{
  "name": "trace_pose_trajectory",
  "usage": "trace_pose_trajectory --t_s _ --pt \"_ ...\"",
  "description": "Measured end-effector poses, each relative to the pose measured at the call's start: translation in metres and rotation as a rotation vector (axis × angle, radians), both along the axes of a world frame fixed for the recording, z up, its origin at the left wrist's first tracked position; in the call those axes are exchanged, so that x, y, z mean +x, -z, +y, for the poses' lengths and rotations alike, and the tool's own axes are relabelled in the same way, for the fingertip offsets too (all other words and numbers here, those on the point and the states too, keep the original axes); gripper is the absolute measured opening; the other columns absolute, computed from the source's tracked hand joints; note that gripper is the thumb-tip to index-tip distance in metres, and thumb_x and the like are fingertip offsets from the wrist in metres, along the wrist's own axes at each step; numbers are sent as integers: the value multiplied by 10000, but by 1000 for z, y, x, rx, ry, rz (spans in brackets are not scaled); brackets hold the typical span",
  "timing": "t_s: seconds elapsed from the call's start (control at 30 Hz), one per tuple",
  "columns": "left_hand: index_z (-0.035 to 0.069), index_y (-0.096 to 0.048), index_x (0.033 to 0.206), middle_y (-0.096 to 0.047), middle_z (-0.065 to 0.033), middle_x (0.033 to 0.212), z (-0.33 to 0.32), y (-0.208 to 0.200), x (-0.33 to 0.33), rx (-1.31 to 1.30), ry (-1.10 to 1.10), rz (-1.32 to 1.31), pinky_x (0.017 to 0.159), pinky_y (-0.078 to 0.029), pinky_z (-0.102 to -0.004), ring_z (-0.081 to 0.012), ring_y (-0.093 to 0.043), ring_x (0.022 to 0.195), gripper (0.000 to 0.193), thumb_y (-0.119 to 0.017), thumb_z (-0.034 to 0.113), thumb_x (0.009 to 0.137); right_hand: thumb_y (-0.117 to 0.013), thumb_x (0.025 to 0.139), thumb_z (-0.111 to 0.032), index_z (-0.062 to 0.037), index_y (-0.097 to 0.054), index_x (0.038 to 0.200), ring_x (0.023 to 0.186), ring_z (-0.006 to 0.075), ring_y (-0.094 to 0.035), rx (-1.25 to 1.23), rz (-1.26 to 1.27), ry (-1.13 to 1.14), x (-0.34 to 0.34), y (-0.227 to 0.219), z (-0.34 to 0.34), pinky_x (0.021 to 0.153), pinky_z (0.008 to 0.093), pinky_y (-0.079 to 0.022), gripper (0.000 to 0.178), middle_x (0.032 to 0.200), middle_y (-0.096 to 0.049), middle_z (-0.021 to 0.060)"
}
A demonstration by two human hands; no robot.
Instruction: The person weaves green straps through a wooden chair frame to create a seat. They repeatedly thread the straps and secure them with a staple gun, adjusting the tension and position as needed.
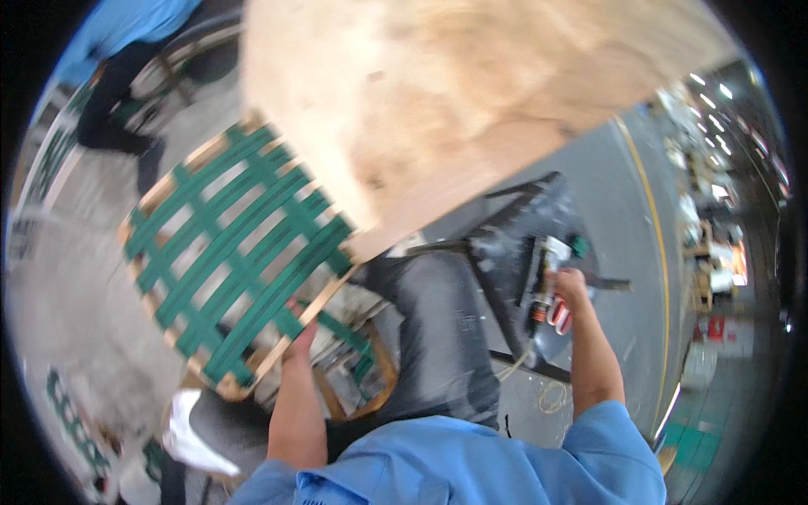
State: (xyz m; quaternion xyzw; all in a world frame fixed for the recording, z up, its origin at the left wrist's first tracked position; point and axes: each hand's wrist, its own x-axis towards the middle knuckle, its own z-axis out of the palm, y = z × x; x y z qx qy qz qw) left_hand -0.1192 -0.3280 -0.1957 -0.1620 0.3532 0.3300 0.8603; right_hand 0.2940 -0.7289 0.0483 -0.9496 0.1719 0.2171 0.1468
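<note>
My left hand [303, 334] is closed on the lower right rail of a wooden frame [268, 364], which it holds up and tilted. Green webbing straps [244, 240] are woven across the frame with gaps between them. The frame's upper right side is next to the corner of a large plywood board. Out to the right, my right hand [571, 288] is closed on a staple gun [545, 268] with a hose, over a dark padded surface. Blur hides exactly how the fingers lie. Beside that hand is a red-and-white handled thing [558, 316], perhaps scissors.
The plywood board [471, 109] spans the top. The black stand [505, 244] is at my right knee, with a thin hose [551, 397] coiled on the floor. Another wooden frame [387, 370] with green straps is low between my legs. A person in blue [126, 34] is at upper left.
</note>
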Motion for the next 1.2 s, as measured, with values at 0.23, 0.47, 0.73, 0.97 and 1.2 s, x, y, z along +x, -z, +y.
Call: trace_pose_trajectory --t_s 0.23,0.47,0.73,0.97,1.2 --pt "110 -649 944 -688 -50 839 -9 17 -1 -235 -139 -305 679 -564 -368 -193 -660 734 144 -576 227 985 -691 751 15 49 -615 1089 752 255 -659 536 -189 148 -8 -7 -10 630 389 -531 347 909 -661 114" --pt "66 -624 960 -659 -84 890 -12 5 1 -81 -175 -372 738 -570 -347 -229 -658 802 124 -516 127 969 -755 816 -146 -42 -615 1004 580 171 -591 728 -344 -112 -109 -119 57 529 309 -489 257 738 -603 34" --pt "48 -635 1009 -677 -92 953 -14 -14 17 50 -81 -145 772 -562 -336 -204 -663 881 196 -451 117 1004 -778 886 -219 -44 -664 1058 549 146 -592 751 206 -483 -250 -125 222 513 302 -473 271 676 -623 21" --pt "77 -596 860 -585 -10 775 -12 -7 13 52 -54 19 576 -451 -267 -135 -521 605 163 -470 8 937 -773 913 -153 -6 -652 1031 553 124 -586 644 539 -639 -315 -33 318 477 289 -484 224 788 -663 34" --pt "74 -566 801 -560 -4 752 -9 -11 9 84 -22 45 544 -404 -250 -119 -485 598 194 -468 -23 937 -777 919 -180 -4 -637 1021 539 110 -576 589 550 -722 -322 -8 326 465 279 -480 247 768 -655 29"
